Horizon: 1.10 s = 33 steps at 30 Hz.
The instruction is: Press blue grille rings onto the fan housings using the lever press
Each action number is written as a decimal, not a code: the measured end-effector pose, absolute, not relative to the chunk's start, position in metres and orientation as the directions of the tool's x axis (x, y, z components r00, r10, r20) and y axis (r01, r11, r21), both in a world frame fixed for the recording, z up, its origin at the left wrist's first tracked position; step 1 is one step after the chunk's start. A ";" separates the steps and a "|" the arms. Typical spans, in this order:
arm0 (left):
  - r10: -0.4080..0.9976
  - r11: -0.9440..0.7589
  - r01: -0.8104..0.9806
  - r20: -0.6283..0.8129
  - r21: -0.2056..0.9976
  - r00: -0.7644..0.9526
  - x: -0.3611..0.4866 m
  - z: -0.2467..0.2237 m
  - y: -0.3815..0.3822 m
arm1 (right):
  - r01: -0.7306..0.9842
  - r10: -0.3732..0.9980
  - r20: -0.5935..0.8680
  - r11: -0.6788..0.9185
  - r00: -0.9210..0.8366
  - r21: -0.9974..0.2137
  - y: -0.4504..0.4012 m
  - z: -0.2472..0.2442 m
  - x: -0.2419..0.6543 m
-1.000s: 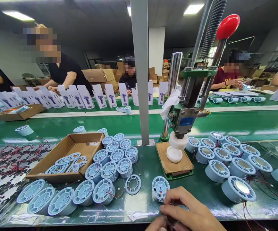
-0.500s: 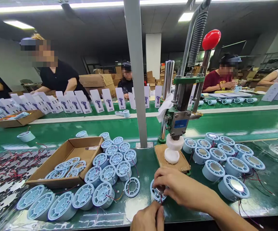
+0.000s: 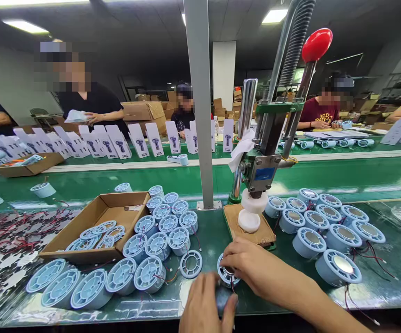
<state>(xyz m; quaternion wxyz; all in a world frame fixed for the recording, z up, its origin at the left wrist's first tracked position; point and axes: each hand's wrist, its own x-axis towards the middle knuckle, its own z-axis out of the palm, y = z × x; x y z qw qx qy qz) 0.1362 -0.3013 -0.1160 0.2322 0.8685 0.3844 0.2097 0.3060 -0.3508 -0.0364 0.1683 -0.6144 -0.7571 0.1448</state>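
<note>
Close to the front edge of the bench sits a light-blue round slotted housing (image 3: pixel 225 277) with a dark, partly hidden centre. My right hand (image 3: pixel 252 266) closes its fingertips on top of it. Beside it, my left hand (image 3: pixel 205 300) has its thumb and fingers apart; a dark, blurred patch lies between them. Left of the housing lies a flat light-blue ring (image 3: pixel 191 264). Just behind my right hand stands a lever press (image 3: pixel 263 171), its white upper die (image 3: pixel 255 201) raised over a white lower die (image 3: pixel 249 220) on a brown board.
Several blue housings with metal centres (image 3: pixel 309 243) and trailing wires stand at right. More housings (image 3: pixel 150 274) stand at left around a cardboard box (image 3: pixel 131 209) holding blue rings. A grey post (image 3: pixel 200 115) rises ahead. Printed cartons (image 3: pixel 141 141) and co-workers are beyond the conveyor.
My left hand has spread its fingers, moving off the wire at the front of the housing. My right hand stays on the housing. A co-worker at left now holds up a pale item.
</note>
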 end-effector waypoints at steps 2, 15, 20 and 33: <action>0.797 -0.514 0.460 0.205 0.724 0.568 0.139 -0.113 -0.297 | 0.879 0.979 0.076 0.205 -0.191 -0.431 -0.351 -0.036 0.307; 0.769 -0.311 0.207 0.118 0.928 0.629 0.156 -0.131 -0.285 | 0.902 0.994 0.086 0.091 -0.060 -0.423 -0.355 -0.064 0.293; 0.776 -0.323 0.205 0.135 0.924 0.616 0.156 -0.136 -0.287 | 0.905 0.987 0.096 0.158 -0.131 -0.394 -0.354 -0.059 0.300; 0.734 -0.566 0.320 0.288 0.760 0.615 0.144 -0.136 -0.292 | 0.878 0.945 0.293 0.260 -0.146 -0.401 -0.360 -0.086 0.320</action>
